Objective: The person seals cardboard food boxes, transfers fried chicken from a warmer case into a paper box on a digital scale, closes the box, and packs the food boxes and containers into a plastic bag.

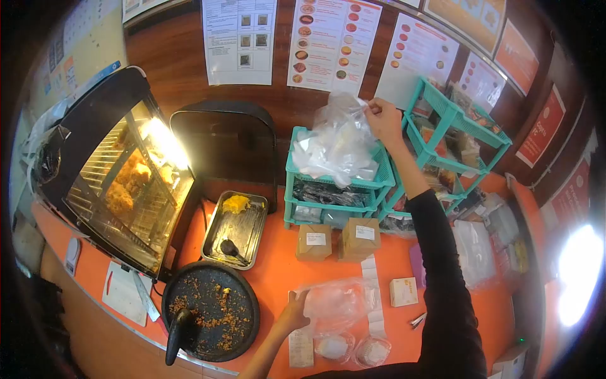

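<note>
My right hand (383,120) is raised over the top of a teal rack (338,180). Its fingers are pinched on a clear plastic bag (344,110) at the edge of a heap of such bags. Lower down, my left hand (294,314) has its fingers apart, curved at the left edge of another clear plastic bag (338,304) on the orange counter. Just below that bag stand two small clear tubs (334,347) with pale contents. A printed slip (301,348) lies under my left wrist, and a long paper strip (374,303) runs beside the bag.
Two brown boxes (314,242) stand before the rack. To the left are a black stone mortar (211,316) with a pestle (180,331), a metal tray (237,230) and a lit glass warmer (126,177) with fried food. A second teal rack (442,139) holds packets.
</note>
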The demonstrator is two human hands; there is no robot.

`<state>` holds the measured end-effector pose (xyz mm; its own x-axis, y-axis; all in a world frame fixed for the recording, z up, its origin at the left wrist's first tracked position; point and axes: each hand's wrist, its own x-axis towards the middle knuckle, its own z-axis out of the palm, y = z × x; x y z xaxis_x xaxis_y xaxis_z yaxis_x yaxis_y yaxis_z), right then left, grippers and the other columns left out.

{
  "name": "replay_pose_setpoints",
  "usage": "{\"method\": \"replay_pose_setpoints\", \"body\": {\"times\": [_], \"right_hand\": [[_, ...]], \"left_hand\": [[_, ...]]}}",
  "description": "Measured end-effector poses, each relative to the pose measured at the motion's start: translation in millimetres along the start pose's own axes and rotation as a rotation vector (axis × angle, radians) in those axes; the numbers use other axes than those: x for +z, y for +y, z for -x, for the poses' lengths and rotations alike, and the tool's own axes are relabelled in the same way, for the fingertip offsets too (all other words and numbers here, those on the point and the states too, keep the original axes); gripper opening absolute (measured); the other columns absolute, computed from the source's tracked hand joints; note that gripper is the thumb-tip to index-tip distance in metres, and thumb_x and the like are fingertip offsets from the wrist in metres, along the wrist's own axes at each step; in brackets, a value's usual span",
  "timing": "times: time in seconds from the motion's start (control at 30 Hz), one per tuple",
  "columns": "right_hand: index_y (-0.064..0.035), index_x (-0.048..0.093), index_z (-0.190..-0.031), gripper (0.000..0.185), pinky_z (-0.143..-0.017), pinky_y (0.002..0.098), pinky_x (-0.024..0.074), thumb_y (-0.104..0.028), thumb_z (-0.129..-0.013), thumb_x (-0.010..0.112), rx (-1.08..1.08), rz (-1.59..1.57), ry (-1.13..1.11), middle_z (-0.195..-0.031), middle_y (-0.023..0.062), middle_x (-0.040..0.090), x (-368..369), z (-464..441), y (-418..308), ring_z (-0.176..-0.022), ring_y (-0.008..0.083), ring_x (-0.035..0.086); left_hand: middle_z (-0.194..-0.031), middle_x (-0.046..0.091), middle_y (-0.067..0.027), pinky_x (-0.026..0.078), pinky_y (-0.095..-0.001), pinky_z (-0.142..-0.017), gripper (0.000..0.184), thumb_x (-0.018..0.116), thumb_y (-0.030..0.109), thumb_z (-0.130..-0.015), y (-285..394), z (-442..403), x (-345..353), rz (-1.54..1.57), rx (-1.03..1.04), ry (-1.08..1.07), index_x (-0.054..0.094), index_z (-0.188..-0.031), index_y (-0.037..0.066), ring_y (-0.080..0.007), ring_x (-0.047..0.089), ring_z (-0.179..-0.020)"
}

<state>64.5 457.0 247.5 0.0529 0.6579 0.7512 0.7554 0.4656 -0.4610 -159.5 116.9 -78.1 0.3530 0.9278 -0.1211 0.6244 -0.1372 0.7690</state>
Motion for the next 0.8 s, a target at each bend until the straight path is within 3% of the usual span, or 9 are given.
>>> {"method": "replay_pose_setpoints", "body": {"times": [0.1,0.23,0.3,0.33,0.43,0.5,0.53,0.63,0.8], "right_hand": [[-0.0020,0.065,-0.086,0.016,-0.065,0.0365,0.0500,-0.015,-0.078,0.067,-0.018,-0.081,0.071,-0.074,0.0109,0.066,-15,5,-5,-0.068,0.0260,0.065],[-0.0073,0.059,-0.080,0.008,-0.065,0.0425,0.0419,-0.013,-0.077,0.063,-0.450,0.274,0.121,-0.071,0.0111,0.057,-44,111,-61,-0.072,0.0297,0.057],[-0.0061,0.063,-0.101,0.024,-0.077,0.0426,0.0454,-0.022,-0.083,0.057,-0.203,0.754,-1.227,-0.094,0.0152,0.063,-49,197,-91,-0.089,0.0311,0.059],[-0.0056,0.063,-0.103,0.029,-0.084,0.0453,0.0434,-0.023,-0.080,0.058,-0.213,0.319,-1.147,-0.100,0.0163,0.062,-51,268,-74,-0.096,0.0315,0.058],[-0.0050,0.065,-0.098,0.030,-0.087,0.0496,0.0429,-0.024,-0.075,0.060,-0.636,-0.057,-1.039,-0.098,0.0184,0.063,-48,379,-13,-0.097,0.0347,0.059],[-0.0051,0.066,-0.086,0.023,-0.081,0.0488,0.0449,-0.024,-0.075,0.060,-0.361,0.076,-0.973,-0.087,0.0188,0.064,-37,347,-19,-0.086,0.0373,0.061],[-0.0053,0.066,-0.075,0.019,-0.074,0.0486,0.0453,-0.023,-0.078,0.058,-0.473,0.149,-0.686,-0.077,0.0183,0.064,-30,297,-37,-0.077,0.0386,0.061],[-0.0012,0.058,-0.109,0.047,-0.078,0.0429,0.0419,-0.040,-0.083,0.062,-0.253,0.371,-0.168,-0.106,0.0159,0.059,-9,169,-55,-0.097,0.0338,0.056],[-0.0068,0.066,-0.099,0.029,-0.083,0.0430,0.0418,-0.032,-0.084,0.063,0.143,0.389,-0.409,-0.104,0.0133,0.061,42,122,-22,-0.096,0.0333,0.057]], "left_hand": [[-0.118,0.038,-0.0323,0.052,-0.0466,-0.082,0.092,0.072,0.006,-0.059,2,2,-1,-0.015,-0.017,0.004,0.030,-0.141,0.009,-0.0510,0.053,-0.098],[-0.121,0.036,-0.0346,0.051,-0.0466,-0.085,0.093,0.072,0.006,-0.059,-1,4,-1,0.007,-0.009,0.020,0.030,-0.141,0.010,-0.0517,0.051,-0.104],[-0.121,0.036,-0.0350,0.050,-0.0462,-0.087,0.093,0.073,0.005,-0.059,-6,-2,0,0.048,-0.007,0.013,0.030,-0.141,0.009,-0.0521,0.048,-0.107],[-0.121,0.036,-0.0350,0.050,-0.0462,-0.087,0.093,0.073,0.005,-0.059,-11,-4,3,0.054,-0.004,0.014,0.030,-0.141,0.009,-0.0521,0.048,-0.107],[-0.119,0.041,-0.0316,0.044,-0.0485,-0.094,0.094,0.076,0.011,-0.059,-19,-9,6,0.097,0.083,0.030,0.029,-0.141,0.006,-0.0477,0.043,-0.111],[-0.116,0.038,-0.0330,0.050,-0.0460,-0.085,0.094,0.073,0.004,-0.058,-8,-6,-3,0.072,0.023,-0.012,0.030,-0.141,0.009,-0.0518,0.049,-0.104],[-0.116,0.038,-0.0330,0.050,-0.0460,-0.085,0.094,0.073,0.004,-0.058,-6,-3,-2,0.077,0.015,-0.029,0.030,-0.141,0.009,-0.0518,0.049,-0.104],[-0.120,0.037,-0.0348,0.050,-0.0463,-0.086,0.095,0.074,0.006,-0.058,-1,-7,-8,0.118,-0.004,-0.026,0.029,-0.141,0.009,-0.0519,0.048,-0.107],[-0.119,0.040,-0.0310,0.047,-0.0470,-0.090,0.096,0.077,0.009,-0.058,-10,-4,-1,0.080,-0.005,0.054,0.030,-0.141,0.009,-0.0488,0.048,-0.107]]}}
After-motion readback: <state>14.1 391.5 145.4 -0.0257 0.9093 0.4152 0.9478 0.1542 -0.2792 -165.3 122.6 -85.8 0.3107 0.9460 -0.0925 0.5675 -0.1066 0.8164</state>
